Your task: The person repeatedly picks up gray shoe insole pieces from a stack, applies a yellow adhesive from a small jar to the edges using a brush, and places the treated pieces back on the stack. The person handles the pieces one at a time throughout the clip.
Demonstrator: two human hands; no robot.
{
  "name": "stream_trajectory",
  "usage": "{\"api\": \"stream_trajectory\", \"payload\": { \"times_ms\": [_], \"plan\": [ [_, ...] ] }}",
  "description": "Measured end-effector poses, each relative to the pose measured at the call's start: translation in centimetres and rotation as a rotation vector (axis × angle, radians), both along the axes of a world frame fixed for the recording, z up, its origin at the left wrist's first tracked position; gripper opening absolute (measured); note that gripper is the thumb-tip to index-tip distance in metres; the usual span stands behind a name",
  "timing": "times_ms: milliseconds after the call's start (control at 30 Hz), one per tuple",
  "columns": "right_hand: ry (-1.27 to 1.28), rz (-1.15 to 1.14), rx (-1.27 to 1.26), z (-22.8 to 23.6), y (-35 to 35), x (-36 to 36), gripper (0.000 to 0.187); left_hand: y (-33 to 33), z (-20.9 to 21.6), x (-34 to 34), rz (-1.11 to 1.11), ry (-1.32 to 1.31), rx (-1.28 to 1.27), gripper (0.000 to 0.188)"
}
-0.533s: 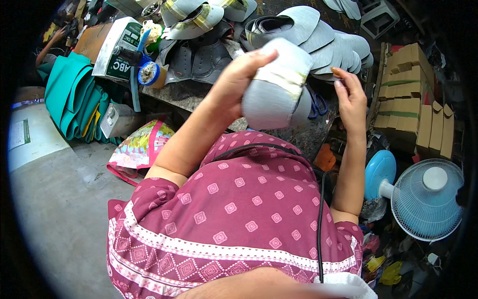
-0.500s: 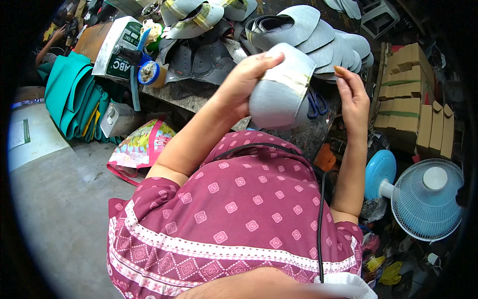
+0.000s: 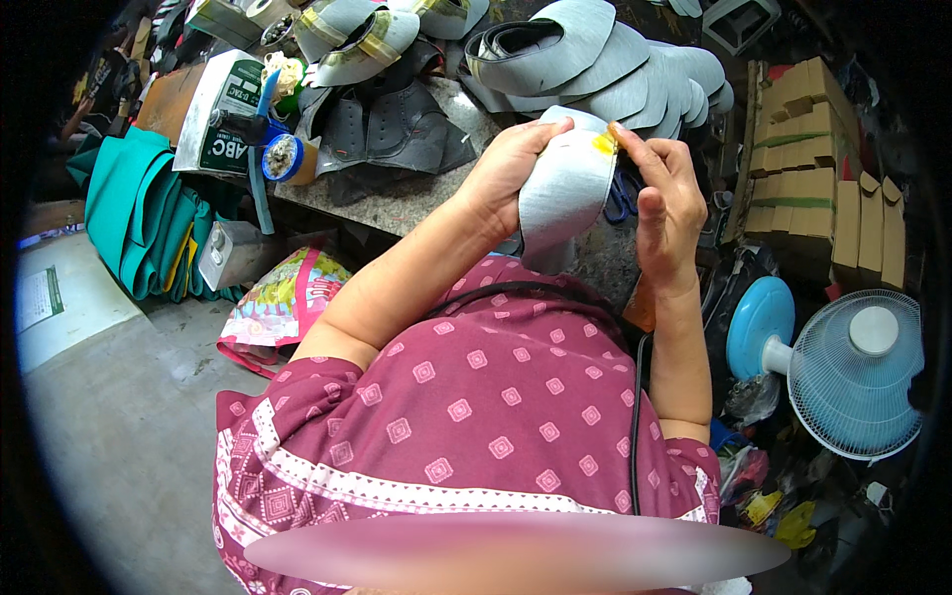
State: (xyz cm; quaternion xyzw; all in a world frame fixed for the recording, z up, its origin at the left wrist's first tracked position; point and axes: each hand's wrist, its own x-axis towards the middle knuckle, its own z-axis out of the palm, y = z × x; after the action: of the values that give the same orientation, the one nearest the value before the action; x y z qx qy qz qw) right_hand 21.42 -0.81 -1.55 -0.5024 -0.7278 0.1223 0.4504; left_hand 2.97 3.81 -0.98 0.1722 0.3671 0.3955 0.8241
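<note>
My left hand (image 3: 504,171) is closed on a curved grey shoe-upper piece (image 3: 565,188), thumb over its top edge. A wet yellow patch that looks like glue (image 3: 604,145) shows near the piece's upper right corner. The index finger of my right hand (image 3: 670,208) touches the edge beside that patch; its thumb stands apart and that hand grips nothing. Just behind the piece lie blue-handled scissors (image 3: 623,193), partly hidden. Beyond it, similar grey pieces (image 3: 605,74) are stacked in an overlapping fan.
Dark shoe uppers (image 3: 382,129) and grey bands with yellowish strips (image 3: 362,45) lie on the worktable (image 3: 397,203). A glue-crusted, blue-rimmed jar (image 3: 288,159) stands at its left. Folded green material (image 3: 139,213) lies far left. Cardboard pieces (image 3: 793,169) and a blue-white fan (image 3: 858,372) are at right.
My right hand has moved left and brought its index finger onto the piece's edge. The yellow patch now shows brighter there. My left hand has turned the piece and shifted it slightly right.
</note>
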Motion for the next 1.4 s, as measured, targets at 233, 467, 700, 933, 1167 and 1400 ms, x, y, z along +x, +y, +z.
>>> {"api": "stream_trajectory", "payload": {
  "times_ms": [233,467,700,933,1167,1400],
  "plan": [
    [0.232,0.219,-0.118,-0.7,-0.4,-0.2,0.075,0.6,-0.6,-0.3,-0.016,-0.077,-0.005,0.025],
    [0.226,0.064,-0.177,-1.3,0.1,0.3,0.081,0.2,-1.1,0.2,-0.020,-0.027,-0.042,0.026],
    [0.331,0.266,-0.191,-1.7,-0.5,0.6,0.079,0.2,-1.5,0.3,-0.016,-0.069,-0.111,0.026],
    [0.242,0.223,-0.171,-1.9,-0.3,0.8,0.075,0.0,-1.3,0.7,-0.047,0.003,-0.046,0.027],
    [0.212,0.167,-0.108,-1.9,-0.2,1.4,0.072,0.1,-1.4,0.6,-0.038,-0.026,-0.085,0.027],
    [-0.091,0.026,0.017,-2.2,-0.2,1.3,0.069,0.2,-1.8,0.4,-0.017,-0.085,-0.104,0.026]
  ]
}}
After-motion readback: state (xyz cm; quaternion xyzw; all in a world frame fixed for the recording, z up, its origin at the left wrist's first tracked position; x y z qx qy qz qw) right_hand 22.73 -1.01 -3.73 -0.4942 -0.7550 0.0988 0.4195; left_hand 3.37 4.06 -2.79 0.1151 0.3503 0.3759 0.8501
